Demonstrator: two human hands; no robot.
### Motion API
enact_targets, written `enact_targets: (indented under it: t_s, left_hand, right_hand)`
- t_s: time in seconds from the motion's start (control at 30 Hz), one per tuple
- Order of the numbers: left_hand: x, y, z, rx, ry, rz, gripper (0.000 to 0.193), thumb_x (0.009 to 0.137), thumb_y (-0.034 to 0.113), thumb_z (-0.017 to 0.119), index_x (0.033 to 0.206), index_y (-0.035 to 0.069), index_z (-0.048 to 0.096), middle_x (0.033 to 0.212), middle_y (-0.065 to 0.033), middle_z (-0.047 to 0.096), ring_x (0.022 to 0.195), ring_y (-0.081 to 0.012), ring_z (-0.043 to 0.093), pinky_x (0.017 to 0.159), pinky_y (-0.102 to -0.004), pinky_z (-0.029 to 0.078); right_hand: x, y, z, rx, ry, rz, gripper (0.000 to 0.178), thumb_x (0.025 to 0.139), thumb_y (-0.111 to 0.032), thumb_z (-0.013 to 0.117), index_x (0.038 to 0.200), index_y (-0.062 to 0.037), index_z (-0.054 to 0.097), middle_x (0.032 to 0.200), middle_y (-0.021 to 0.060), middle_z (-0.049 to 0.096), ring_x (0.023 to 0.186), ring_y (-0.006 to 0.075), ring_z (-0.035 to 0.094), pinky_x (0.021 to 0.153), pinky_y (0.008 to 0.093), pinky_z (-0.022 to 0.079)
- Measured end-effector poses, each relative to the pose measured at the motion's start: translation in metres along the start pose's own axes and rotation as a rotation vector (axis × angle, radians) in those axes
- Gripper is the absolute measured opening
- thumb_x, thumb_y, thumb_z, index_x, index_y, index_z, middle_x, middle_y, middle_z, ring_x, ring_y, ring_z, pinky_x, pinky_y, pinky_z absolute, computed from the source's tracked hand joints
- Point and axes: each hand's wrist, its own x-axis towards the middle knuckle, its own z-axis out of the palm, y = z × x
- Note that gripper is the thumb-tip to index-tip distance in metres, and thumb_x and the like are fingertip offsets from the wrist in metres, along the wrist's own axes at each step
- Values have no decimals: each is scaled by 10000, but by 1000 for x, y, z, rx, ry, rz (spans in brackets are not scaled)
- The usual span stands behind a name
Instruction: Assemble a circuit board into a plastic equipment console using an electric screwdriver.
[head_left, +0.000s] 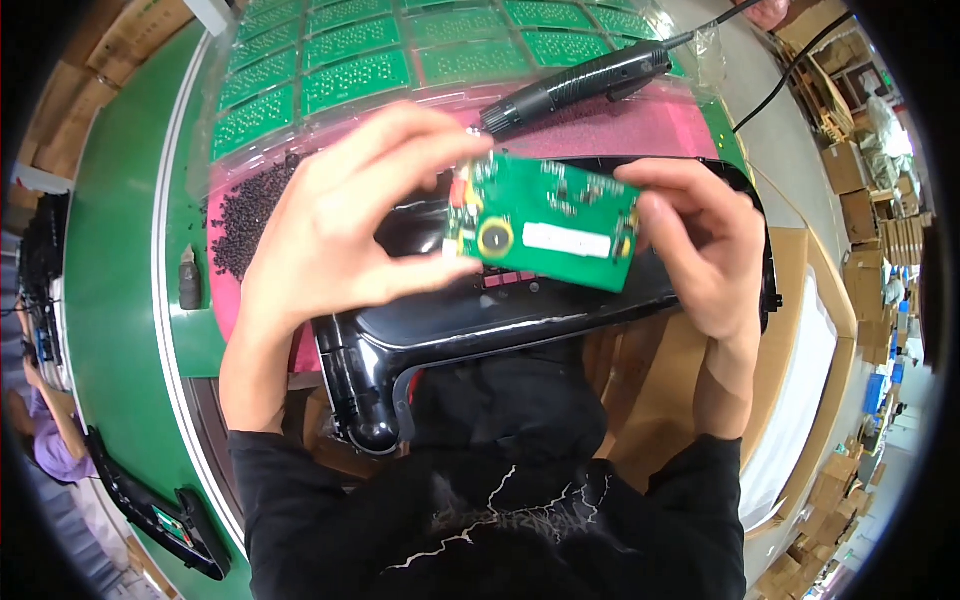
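A green circuit board [570, 215] is held up over a glossy black plastic housing [450, 320], tilted down to the right. On it are a round black part ringed in yellow and a white label strip. My right hand [705, 235] pinches the board's right end between thumb and fingers. My left hand [350, 220], a little blurred, spans its left end, thumb at the lower corner and fingers at the upper one. The housing lies at the table's near edge, partly hidden by the board and my hands.
Behind the board, a black electric screwdriver [575, 88] lies near trays of green circuit boards [355, 75]. Small black screws [250, 215] are heaped on the pink mat [690, 125]. An open carton [790, 380] stands at right. At far left, a person [60, 430] is near another black housing [150, 500].
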Motion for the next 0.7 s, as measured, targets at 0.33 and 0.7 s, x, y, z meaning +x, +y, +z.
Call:
enact_targets:
  t_s: [0.33,0.7]
  left_hand:
    - [-10,9,14,-11,-455,-295,567,547,238,815,1003,47,537,728,-83,577,585,-215,584,529,-324,462]
    - [-9,6,28,187,-554,-411,567,640,287,797,995,22,444,765,-187,626,737,-376,629,595,-430,503]
  right_hand:
    - [-19,40,3,-78,-299,-4,541,558,-183,839,1000,-19,575,898,70,636,806,207,634,738,285,486]
    - [-7,61,14,-151,-239,-83,524,599,-119,786,1069,-39,570,1125,81,552,950,236,556,723,309,465]
